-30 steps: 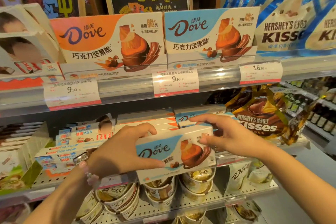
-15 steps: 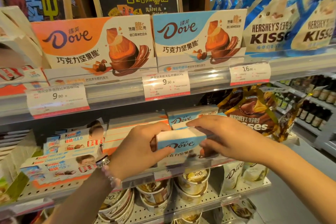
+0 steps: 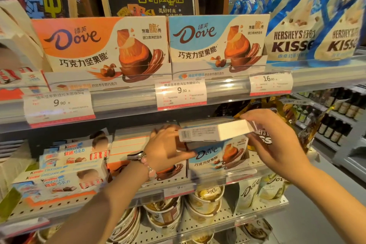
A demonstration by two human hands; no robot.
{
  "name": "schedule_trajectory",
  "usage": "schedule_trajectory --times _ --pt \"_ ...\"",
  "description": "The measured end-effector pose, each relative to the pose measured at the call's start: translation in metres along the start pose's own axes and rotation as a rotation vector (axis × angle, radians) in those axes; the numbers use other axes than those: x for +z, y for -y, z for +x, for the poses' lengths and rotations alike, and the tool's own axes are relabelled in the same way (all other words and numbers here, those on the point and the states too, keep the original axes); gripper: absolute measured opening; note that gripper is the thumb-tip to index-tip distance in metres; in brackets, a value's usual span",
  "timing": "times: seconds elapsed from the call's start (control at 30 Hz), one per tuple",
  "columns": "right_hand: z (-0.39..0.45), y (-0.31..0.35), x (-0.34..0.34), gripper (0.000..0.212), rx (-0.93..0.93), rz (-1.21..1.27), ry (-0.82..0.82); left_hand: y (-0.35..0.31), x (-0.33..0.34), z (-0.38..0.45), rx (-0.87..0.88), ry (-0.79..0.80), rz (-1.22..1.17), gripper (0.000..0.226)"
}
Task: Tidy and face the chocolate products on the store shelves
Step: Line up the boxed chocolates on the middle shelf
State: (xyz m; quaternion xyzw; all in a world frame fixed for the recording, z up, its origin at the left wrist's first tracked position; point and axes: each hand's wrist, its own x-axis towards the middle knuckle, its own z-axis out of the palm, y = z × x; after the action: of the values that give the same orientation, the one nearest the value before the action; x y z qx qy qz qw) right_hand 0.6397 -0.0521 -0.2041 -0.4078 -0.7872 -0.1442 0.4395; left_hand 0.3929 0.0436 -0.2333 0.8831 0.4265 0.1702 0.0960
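Holding a flat Dove box point(image 3: 214, 131) with both hands on the middle shelf point(image 3: 210, 181), barcode side facing out; left hand point(image 3: 165, 149) gripping the left end of the box, fingers curling behind that end and thumb lying under it, pointing right; right hand point(image 3: 277, 140) pinching the right end, fingers on top and thumb underneath, fingers close together; box tilting a little, sitting just above a blue Dove box point(image 3: 219, 156) standing face-out right below the fingers; orange Dove box point(image 3: 170, 171) showing just under the left wrist, partly hidden by it; beaded bracelet point(image 3: 147, 165) and a watch circling that wrist; Kinder chocolate boxes point(image 3: 65, 174) lying well to the left of the left fingers; brown Hershey's Kisses bag point(image 3: 263, 136) hiding partly behind the right fingers; big orange Dove display box point(image 3: 103, 49) and big blue Dove display box point(image 3: 217, 45) standing side by side, touching, on the shelf above both hands; white price tags point(image 3: 181, 93) hanging on the rail between that shelf and the fingers; round Dove tubs point(image 3: 206, 199) sitting on the shelf below the hands.
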Motion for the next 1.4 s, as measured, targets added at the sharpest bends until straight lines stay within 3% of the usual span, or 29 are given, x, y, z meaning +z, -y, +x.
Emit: schedule_trajectory --times 0.2,0.53,0.7,0.9,1.4 --pt "-0.007 -0.025 0.033 0.033 0.061 -0.065 -0.042 -0.002 0.004 0.002 -0.083 0.027 0.126 0.063" --pt "0.015 -0.048 0.051 0.046 0.179 -0.095 0.282 -0.006 0.001 -0.005 -0.079 -0.023 -0.012 0.044" --pt "0.027 -0.053 0.046 0.047 0.268 -0.080 0.384 -0.014 -0.004 -0.006 -0.158 -0.050 -0.046 0.057" --pt "0.030 -0.053 0.044 0.048 0.271 -0.086 0.378 -0.015 -0.003 -0.005 -0.220 -0.037 -0.084 0.081" --pt "0.030 -0.058 0.040 0.047 0.279 -0.097 0.402 -0.019 -0.004 -0.007 -0.202 -0.088 0.016 0.062"
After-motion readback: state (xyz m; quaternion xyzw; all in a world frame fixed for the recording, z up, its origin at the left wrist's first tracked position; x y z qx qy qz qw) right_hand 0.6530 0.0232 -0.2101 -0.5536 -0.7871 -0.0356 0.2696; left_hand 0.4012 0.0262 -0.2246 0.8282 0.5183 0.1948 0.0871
